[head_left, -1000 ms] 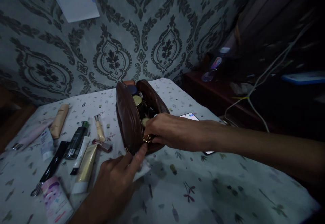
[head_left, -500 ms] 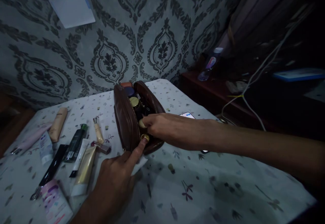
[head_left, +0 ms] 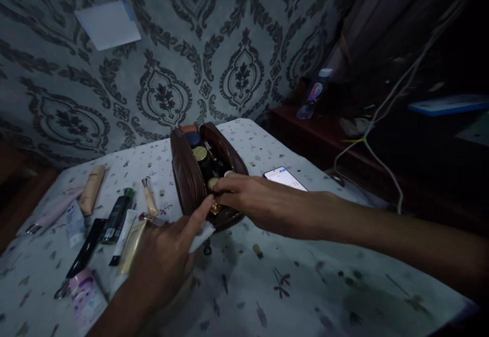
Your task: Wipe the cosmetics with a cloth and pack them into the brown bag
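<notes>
Brown bag (head_left: 184,171): open, mid-view. Right hand (head_left: 271,204) at its four o'clock, fingers inside; grasp cannot be determined. Left hand (head_left: 162,255) at seven o'clock, index extended; hold on white tissue (head_left: 202,236) unclear. Advisable: brace the bag, pinch lightly.

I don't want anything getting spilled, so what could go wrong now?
The right hand could knock things together inside the crowded bag. The right arm might nudge the phone close beside it. The left arm might roll or push the pink tube.
</notes>
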The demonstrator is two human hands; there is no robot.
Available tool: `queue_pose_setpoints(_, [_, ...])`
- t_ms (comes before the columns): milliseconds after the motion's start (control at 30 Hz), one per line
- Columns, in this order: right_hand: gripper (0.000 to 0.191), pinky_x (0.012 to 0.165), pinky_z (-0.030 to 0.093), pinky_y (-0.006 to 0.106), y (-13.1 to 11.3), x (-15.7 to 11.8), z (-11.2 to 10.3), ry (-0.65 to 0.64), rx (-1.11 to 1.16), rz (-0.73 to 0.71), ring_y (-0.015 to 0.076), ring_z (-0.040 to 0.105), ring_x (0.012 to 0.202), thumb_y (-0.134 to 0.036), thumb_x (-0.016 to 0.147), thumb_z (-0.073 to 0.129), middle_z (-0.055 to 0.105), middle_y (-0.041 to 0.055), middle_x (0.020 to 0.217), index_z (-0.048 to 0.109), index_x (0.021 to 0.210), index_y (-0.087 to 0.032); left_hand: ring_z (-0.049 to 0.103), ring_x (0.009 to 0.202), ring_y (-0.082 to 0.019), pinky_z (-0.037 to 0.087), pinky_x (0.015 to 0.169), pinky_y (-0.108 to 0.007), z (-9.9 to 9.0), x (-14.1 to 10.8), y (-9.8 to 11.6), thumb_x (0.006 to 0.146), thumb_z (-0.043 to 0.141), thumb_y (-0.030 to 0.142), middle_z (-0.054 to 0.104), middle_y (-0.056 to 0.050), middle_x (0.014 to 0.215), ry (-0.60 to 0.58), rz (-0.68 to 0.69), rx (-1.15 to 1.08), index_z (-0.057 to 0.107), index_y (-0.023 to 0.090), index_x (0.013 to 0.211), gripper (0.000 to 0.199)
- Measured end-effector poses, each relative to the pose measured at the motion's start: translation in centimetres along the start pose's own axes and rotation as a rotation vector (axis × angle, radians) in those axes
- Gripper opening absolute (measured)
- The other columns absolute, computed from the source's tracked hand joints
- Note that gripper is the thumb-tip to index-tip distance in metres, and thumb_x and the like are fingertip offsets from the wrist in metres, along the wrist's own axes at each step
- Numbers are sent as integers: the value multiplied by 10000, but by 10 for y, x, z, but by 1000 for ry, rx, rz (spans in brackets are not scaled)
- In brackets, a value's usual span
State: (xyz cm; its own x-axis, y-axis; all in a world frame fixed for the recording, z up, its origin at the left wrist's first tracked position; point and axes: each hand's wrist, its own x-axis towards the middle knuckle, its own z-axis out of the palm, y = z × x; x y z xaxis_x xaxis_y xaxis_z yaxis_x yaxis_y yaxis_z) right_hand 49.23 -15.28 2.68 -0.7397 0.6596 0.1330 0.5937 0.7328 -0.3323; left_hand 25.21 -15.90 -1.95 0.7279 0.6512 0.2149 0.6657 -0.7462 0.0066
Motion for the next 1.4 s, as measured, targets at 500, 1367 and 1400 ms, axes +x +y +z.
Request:
queue_pose_setpoints(500, [390,855,523,354,15,-18,31,175,27,-70,212,581,1005,28,769,517,663,88,1047,635,1077,-181,697,752,-208,502,567,-255,-2,10,-24,608,409,20,715,-26,968,56,23,110,282,281,1480,919])
queue_pose_setpoints(1367, [634,742,599,424,3,-17,37,515,-112,-122,276,662,1025,-9,857,385,654,93,1183,446,1401,-330,686,953,-216,579,745,-320,17,-99,22,708,405,-5,705,-96,1074,-47,-140,-208,441,163,1342,656])
queue_pose_setpoints(1400, [591,775,593,423,-5,-17,36,566,-124,-103,273,657,1032,-24,879,405,647,94,1193,464,1386,-323,683,974,-221,580,763,-329,16,-104,16,746,421,14,700,-107,1105,-5,-155,-239,443,161,1340,612])
